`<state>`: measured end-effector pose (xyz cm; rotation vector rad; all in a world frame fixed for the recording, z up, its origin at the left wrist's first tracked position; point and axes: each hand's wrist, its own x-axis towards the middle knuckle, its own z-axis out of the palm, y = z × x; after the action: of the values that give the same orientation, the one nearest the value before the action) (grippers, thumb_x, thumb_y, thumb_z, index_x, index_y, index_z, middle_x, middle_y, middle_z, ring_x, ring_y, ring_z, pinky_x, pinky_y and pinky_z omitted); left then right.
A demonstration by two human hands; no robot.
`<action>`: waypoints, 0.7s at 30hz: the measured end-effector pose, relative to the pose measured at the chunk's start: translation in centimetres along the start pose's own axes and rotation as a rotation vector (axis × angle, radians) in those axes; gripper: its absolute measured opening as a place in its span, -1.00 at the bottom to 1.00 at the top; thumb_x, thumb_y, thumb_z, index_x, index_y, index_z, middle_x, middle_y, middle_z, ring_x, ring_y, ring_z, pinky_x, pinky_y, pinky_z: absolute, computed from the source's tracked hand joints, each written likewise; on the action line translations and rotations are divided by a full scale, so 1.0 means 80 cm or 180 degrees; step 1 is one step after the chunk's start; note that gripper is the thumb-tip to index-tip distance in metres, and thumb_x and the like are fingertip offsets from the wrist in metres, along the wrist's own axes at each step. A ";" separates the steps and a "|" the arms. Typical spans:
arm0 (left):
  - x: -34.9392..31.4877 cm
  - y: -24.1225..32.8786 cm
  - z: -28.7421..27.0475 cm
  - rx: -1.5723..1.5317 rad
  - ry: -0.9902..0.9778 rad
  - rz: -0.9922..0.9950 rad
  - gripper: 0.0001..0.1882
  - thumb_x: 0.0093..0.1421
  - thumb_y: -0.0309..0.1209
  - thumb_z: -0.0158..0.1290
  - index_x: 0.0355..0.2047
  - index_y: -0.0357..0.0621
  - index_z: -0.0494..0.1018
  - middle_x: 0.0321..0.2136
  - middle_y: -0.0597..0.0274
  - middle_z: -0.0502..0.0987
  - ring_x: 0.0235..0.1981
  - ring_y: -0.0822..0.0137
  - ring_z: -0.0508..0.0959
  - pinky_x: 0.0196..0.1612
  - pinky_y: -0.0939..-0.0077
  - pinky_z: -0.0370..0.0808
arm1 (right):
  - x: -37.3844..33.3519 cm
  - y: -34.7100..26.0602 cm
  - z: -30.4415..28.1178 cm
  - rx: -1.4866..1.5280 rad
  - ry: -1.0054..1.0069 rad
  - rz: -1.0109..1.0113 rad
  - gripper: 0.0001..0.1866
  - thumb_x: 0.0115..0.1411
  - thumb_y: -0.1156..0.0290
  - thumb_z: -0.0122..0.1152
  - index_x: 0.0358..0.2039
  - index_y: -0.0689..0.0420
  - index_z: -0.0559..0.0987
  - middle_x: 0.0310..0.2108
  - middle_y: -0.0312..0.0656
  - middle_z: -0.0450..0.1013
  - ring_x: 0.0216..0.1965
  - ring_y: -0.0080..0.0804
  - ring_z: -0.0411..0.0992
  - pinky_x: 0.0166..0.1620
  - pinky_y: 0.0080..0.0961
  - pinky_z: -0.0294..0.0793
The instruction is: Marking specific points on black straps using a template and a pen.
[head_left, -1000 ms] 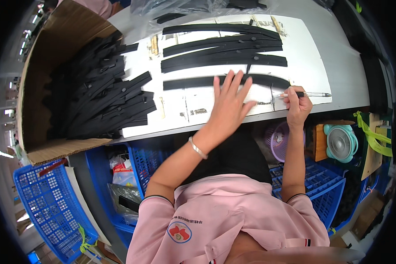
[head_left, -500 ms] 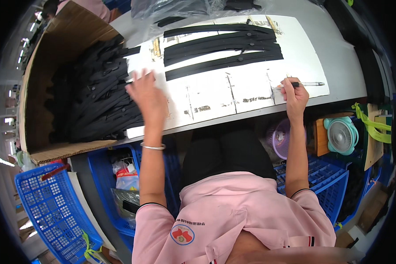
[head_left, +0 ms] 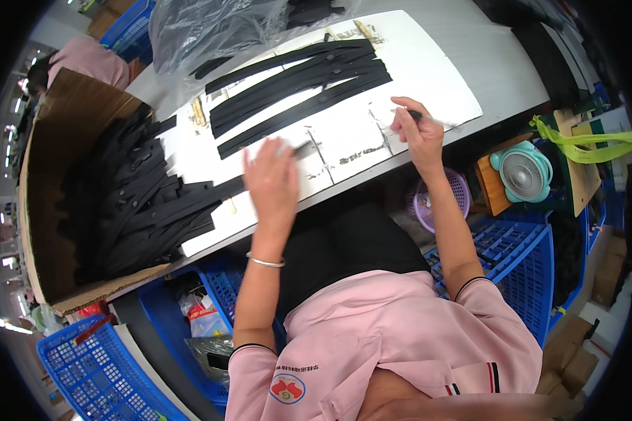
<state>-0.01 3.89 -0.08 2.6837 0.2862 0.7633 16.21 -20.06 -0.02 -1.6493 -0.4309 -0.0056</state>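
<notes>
My left hand [head_left: 272, 184] is over the lower left of a white board [head_left: 442, 84], fingertips blurred. A black fabric strip [head_left: 228, 189] runs beneath its fingers, from the pile of black strips [head_left: 130, 193] in the cardboard box out onto the board; the fingers appear to be drawing it along. My right hand [head_left: 423, 140] hovers by the board's right front edge, closed around a pen [head_left: 416, 115], of which only a dark part shows. Several black strips [head_left: 298, 91] lie side by side on the board's upper part, above marked dark lines.
The open cardboard box [head_left: 38, 231] stands at the table's left end. Clear plastic bags [head_left: 211, 35] lie at the back. Below the table are blue baskets [head_left: 105, 365], a purple basket [head_left: 460, 193] and a small teal fan [head_left: 525, 172]. Another person in pink [head_left: 91, 59] sits at the far left.
My left hand has moved right from the pile's edge, and a black strip now extends under it onto the board. The view has shifted and turned; my right hand still grips the pen.
</notes>
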 end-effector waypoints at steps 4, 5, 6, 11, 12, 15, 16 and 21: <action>0.004 0.066 0.043 -0.0220 -0.0297 0.0287 -0.56 0.29 -0.36 0.16 0.13 -0.32 0.47 0.18 -0.09 0.46 0.31 -0.10 0.35 0.38 -0.10 0.15 | -0.022 -0.003 0.018 -0.0965 0.0140 -0.1421 -0.74 0.26 0.52 0.27 -0.03 0.16 0.63 -0.35 -0.21 0.61 -0.35 -0.46 0.56 -0.30 -0.55 0.47; 0.005 0.076 0.046 -0.0295 -0.0345 0.0293 -0.54 0.29 -0.35 0.16 0.14 -0.34 0.45 0.19 -0.10 0.45 0.32 -0.09 0.34 0.39 -0.10 0.13 | -0.029 -0.009 0.022 -0.1545 0.0176 -0.2032 -0.68 0.16 0.57 0.33 -0.05 0.13 0.64 -0.29 -0.16 0.63 -0.31 -0.31 0.60 -0.23 -0.46 0.50; 0.006 0.082 0.047 -0.0299 -0.0350 0.0283 -0.54 0.29 -0.35 0.16 0.14 -0.34 0.45 0.19 -0.10 0.45 0.32 -0.09 0.34 0.39 -0.10 0.13 | -0.039 -0.016 0.028 -0.1723 0.0054 -0.2028 -0.66 0.11 0.57 0.36 -0.06 0.11 0.63 -0.21 -0.18 0.63 -0.21 -0.27 0.58 -0.14 -0.39 0.49; -0.001 0.089 0.035 -0.0383 -0.0719 0.0268 -0.35 0.35 -0.25 0.12 0.36 -0.25 0.26 0.39 -0.05 0.24 0.47 -0.03 0.11 0.46 -0.12 -0.09 | -0.061 -0.004 0.030 -0.2444 -0.0331 -0.1951 -0.57 0.07 0.49 0.40 -0.01 0.08 0.57 0.01 -0.27 0.59 0.09 -0.26 0.47 0.20 -0.15 0.34; -0.006 0.087 0.029 -0.0367 -0.0726 0.0249 -0.35 0.35 -0.25 0.12 0.36 -0.25 0.26 0.39 -0.05 0.24 0.47 -0.03 0.11 0.46 -0.12 -0.09 | -0.063 0.000 0.023 -0.2591 -0.0281 -0.1942 -0.54 0.08 0.48 0.40 0.03 0.08 0.55 0.05 -0.29 0.58 0.11 -0.29 0.46 0.26 -0.12 0.28; -0.027 0.073 0.007 0.0002 -0.0717 0.0150 -0.25 0.31 -0.20 0.15 0.39 -0.28 0.17 0.39 -0.08 0.22 0.45 -0.04 0.13 0.43 -0.27 -0.09 | -0.059 0.006 0.001 -0.2814 -0.0081 -0.1907 -0.53 0.12 0.47 0.37 0.07 0.07 0.53 0.07 -0.31 0.57 0.12 -0.30 0.45 0.31 -0.11 0.20; -0.035 0.066 0.002 0.0051 -0.0836 0.0036 -0.24 0.32 -0.20 0.15 0.41 -0.25 0.14 0.42 -0.03 0.18 0.47 -0.02 0.09 0.45 -0.23 -0.18 | -0.057 0.008 -0.007 -0.2938 -0.0024 -0.1897 -0.54 0.13 0.47 0.36 0.08 0.07 0.53 0.08 -0.31 0.57 0.12 -0.30 0.45 0.32 -0.11 0.20; -0.066 0.040 -0.024 0.0227 -0.0816 -0.0368 -0.22 0.32 -0.19 0.15 0.44 -0.20 0.11 0.44 0.01 0.14 0.50 0.02 0.03 0.45 -0.23 -0.34 | -0.049 0.018 -0.029 -0.2985 0.0237 -0.1820 -0.52 0.17 0.55 0.36 0.14 0.10 0.58 -0.09 -0.23 0.59 0.03 -0.30 0.48 0.30 -0.13 0.23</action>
<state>-5.13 -0.03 0.16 2.7640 0.4057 0.3762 13.57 -23.46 -2.08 -2.3568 -0.9175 -0.7967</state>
